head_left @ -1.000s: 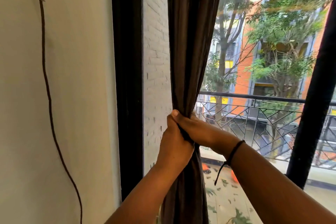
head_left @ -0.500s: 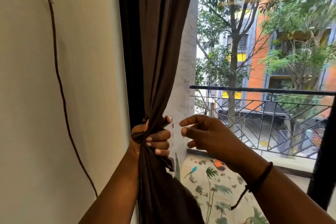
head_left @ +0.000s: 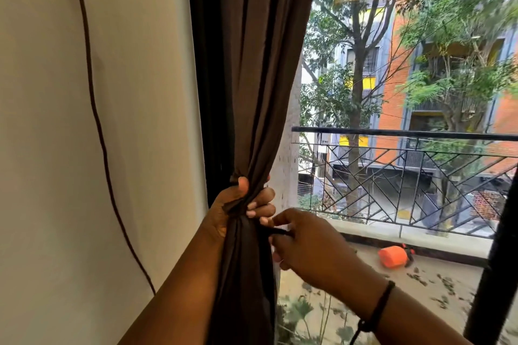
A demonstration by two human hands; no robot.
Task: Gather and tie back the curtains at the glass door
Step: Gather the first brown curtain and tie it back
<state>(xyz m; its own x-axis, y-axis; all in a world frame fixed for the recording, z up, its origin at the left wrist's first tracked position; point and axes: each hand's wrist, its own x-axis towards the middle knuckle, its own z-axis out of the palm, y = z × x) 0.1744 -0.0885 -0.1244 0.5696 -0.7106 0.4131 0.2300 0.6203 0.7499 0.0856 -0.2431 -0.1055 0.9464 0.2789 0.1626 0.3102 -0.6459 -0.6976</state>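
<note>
While the left hand (head_left: 238, 210) clamps its grip around the gathered brown curtain (head_left: 252, 78), bunching the cloth at its middle, the right hand (head_left: 305, 244) sits at three o'clock of that fist, just beside it, pinching a thin dark tie strap (head_left: 276, 231) that runs from the curtain. A cord (head_left: 95, 109) hangs on the wall (head_left: 134, 92) at nine o'clock.

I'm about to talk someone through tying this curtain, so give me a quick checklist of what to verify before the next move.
1. Curtain gathered into one bunch: ok.
2. Left hand grips the bunch: ok.
3. Right hand pinches the dark tie strip: ok.
4. Strip wrapped round the bunch: cannot tell, the far side is hidden.
5. Knot made: not ok, none shows.
6. Glass right of the bunch uncovered: ok.
</note>
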